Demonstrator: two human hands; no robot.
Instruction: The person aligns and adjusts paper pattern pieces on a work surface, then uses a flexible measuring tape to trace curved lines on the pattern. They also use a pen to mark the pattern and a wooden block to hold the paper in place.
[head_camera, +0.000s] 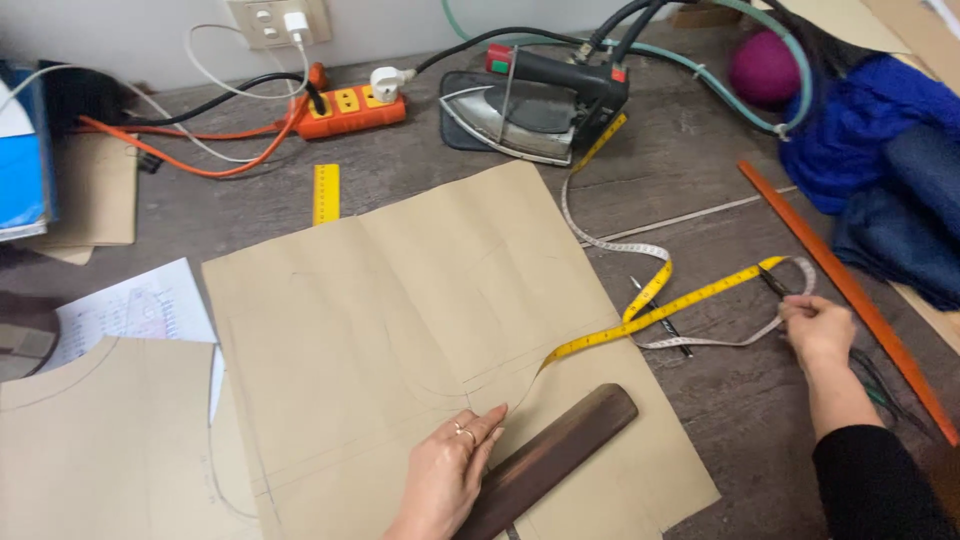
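Worktable (700, 170), dark wood, carries a large sheet of tan pattern paper (400, 300) with faint pencilled curves, lying flat at centre. Dark wooden bar (550, 460) rests diagonally on the sheet's lower right part. Steam iron (530, 105) sits at the far edge, beyond the paper; orange power strip (350, 108) to its left. Yellow tape measure (650, 315) runs taut from the paper out over the table. Left hand (450, 470) lies on the paper, fingertips pressing the tape's end down beside the bar. Right hand (815, 330), off the paper, fingers closed, pinching the tape.
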